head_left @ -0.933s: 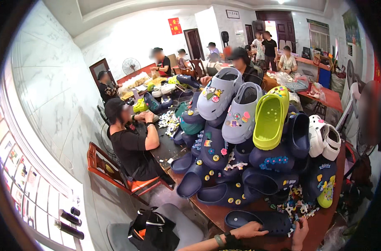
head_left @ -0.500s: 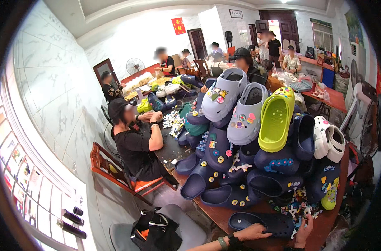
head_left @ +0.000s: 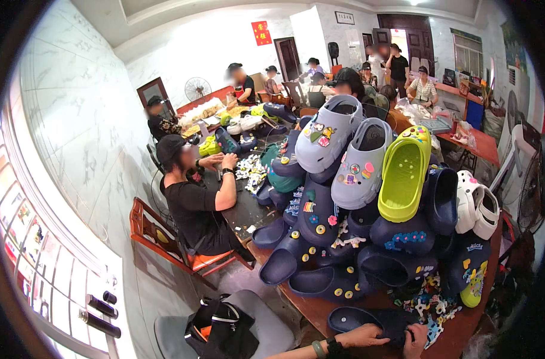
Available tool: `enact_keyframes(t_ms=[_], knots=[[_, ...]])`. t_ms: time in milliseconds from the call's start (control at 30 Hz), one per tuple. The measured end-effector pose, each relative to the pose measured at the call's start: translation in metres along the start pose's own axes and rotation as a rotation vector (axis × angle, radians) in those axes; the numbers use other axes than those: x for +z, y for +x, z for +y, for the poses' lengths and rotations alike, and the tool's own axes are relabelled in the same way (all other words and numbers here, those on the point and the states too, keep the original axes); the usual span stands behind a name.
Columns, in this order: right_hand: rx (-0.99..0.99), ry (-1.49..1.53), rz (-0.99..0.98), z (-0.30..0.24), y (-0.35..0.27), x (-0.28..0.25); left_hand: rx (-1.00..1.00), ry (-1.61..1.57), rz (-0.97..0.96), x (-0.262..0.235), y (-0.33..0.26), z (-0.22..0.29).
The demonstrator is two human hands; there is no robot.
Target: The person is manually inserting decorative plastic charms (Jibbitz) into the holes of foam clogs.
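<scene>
A dark navy clog (head_left: 348, 318) lies on its side-to-side length at the table's near edge. My left hand (head_left: 363, 336) grips it around the middle, thumb and fingers closed on its near side. At the toe end, my right hand (head_left: 414, 342) has its fingers bent in against the clog's upper; anything small between them is hidden. Right beside that hand, a loose pile of colourful shoe charms (head_left: 435, 308) spreads over the table. A wristband and a dark watch (head_left: 333, 346) are on my left wrist.
A tall heap of navy clogs, topped by pale blue clogs (head_left: 326, 140) and a lime clog (head_left: 404, 179), rises just beyond my hands. White clogs (head_left: 477, 206) sit at its right. A person in black (head_left: 194, 200) sits at left. A bag (head_left: 221, 329) rests on a grey chair.
My right hand has moved left from the charm pile onto the toe of the clog. My left hand keeps its hold. The whole view has shifted slightly.
</scene>
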State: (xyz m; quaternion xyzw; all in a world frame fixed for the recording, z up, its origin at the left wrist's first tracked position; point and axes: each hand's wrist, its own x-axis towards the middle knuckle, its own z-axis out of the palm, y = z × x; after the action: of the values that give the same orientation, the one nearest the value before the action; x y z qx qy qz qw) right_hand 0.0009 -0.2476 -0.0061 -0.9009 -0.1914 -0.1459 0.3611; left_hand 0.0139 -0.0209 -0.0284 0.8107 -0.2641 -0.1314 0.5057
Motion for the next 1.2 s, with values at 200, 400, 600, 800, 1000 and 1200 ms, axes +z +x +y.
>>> enact_keyframes(t_ms=[200,400,600,800,1000,1200], knots=[[-0.081,0.049,0.019,0.001,0.0,0.006,0.043,0.0,0.069,0.0,0.003,-0.001],[-0.15,0.162,0.0,-0.017,-0.009,-0.002,-0.017,0.005,-0.013,-0.001,-0.007,0.013],[-0.138,0.16,0.077,0.02,-0.031,0.019,-0.144,0.029,-0.112,-0.014,-0.012,0.039],[0.164,0.193,0.179,0.005,0.008,-0.001,-0.087,0.244,-0.121,-0.027,-0.006,0.025],[0.135,0.148,0.219,0.028,-0.005,-0.002,-0.226,-0.123,0.166,-0.02,0.006,0.014],[0.136,-0.082,0.299,0.025,-0.019,-0.013,-0.237,0.052,0.069,-0.012,-0.005,0.021]])
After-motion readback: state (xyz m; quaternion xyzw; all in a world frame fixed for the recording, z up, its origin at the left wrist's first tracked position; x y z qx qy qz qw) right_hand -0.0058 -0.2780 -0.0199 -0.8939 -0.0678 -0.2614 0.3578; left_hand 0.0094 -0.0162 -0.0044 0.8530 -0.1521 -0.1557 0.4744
